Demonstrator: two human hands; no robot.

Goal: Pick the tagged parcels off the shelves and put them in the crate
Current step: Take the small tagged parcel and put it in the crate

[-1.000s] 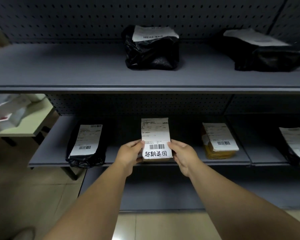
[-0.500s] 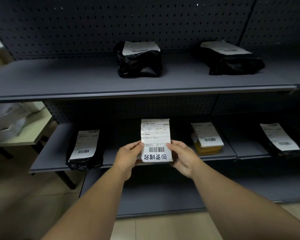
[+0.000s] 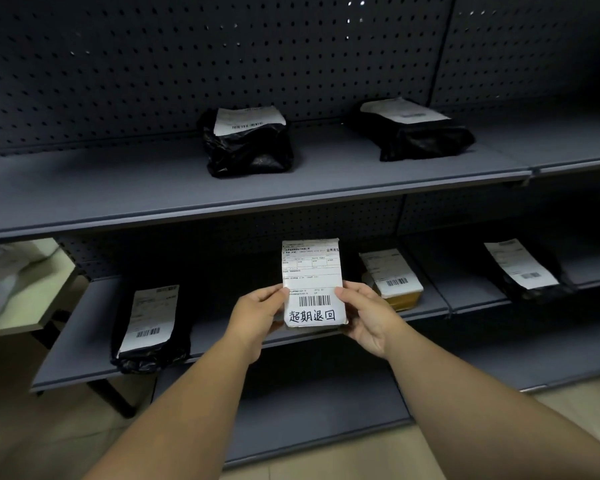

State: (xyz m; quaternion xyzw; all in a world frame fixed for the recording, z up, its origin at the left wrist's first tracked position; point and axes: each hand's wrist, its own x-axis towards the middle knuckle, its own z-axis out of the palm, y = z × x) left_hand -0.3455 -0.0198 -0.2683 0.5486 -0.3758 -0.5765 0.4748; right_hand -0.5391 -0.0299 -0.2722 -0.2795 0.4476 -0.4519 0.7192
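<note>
A small flat parcel (image 3: 311,271) with a white shipping label and large handwritten characters at its bottom is held up in front of the lower shelf (image 3: 84,337). My left hand (image 3: 257,313) grips its left edge and my right hand (image 3: 364,313) grips its right edge. The parcel is tilted upright, clear of the shelf surface. No crate is in view.
On the lower shelf lie a black bagged parcel (image 3: 149,341) at left, a yellow parcel (image 3: 395,285) beside my right hand, and a black parcel (image 3: 527,271) at right. Two black bagged parcels (image 3: 250,147) (image 3: 413,133) rest on the upper shelf (image 3: 118,188). A pale table (image 3: 25,306) stands at far left.
Both hands have lifted the labelled parcel off the lower shelf and drawn it up and toward me. The view has tilted upward and shifted left along the shelving.
</note>
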